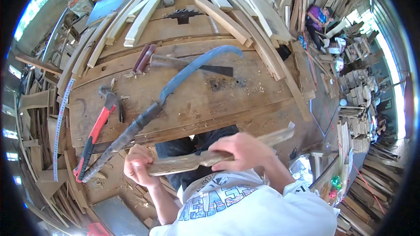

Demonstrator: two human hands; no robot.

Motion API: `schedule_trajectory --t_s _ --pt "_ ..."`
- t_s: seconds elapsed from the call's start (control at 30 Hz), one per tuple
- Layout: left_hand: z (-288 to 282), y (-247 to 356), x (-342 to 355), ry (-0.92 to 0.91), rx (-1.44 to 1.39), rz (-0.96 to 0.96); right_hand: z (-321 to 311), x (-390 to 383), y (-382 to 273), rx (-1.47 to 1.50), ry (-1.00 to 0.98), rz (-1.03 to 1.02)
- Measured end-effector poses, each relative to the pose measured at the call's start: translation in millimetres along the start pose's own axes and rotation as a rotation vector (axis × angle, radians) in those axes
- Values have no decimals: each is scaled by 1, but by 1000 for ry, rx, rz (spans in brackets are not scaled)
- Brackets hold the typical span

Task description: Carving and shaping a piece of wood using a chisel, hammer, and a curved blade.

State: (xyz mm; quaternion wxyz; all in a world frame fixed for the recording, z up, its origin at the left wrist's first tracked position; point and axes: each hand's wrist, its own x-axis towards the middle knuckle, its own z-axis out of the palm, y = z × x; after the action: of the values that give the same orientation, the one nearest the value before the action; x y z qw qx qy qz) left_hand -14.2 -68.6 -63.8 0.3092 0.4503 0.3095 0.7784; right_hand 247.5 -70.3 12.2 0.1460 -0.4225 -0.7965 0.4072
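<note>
My left hand (139,165) is closed around the left end of a rough wooden stick (177,164), held in front of my body at the bench's near edge. Further along it, my right hand (241,150) grips the same stick from above, and its far end sticks out to the right past my fingers. On the bench (175,124), just beyond my hands, lies a long-handled sickle (186,76) with a curved blue-grey blade. To its left rests a claw hammer (98,126) with a red and black grip.
Across the bench are a flat dark blade with a wooden handle (168,62), two reddish-brown rods (144,59) and a toothed saw blade (183,16) rising through the top. Wooden strips (223,22) lie along the far side. A person (318,22) sits at far right among wood piles.
</note>
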Motion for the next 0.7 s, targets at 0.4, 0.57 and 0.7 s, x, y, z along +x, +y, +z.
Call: schedule_trajectory --t_s 0.4,0.57,0.7 --pt "111 -38 35 -788 336 -149 -122 -50 91 -260 344 -12" --pt "130 -44 44 -887 400 -226 -145 -44 119 -236 343 -38" --pt "131 -48 46 -838 371 -280 -149 -44 133 -236 359 -58"
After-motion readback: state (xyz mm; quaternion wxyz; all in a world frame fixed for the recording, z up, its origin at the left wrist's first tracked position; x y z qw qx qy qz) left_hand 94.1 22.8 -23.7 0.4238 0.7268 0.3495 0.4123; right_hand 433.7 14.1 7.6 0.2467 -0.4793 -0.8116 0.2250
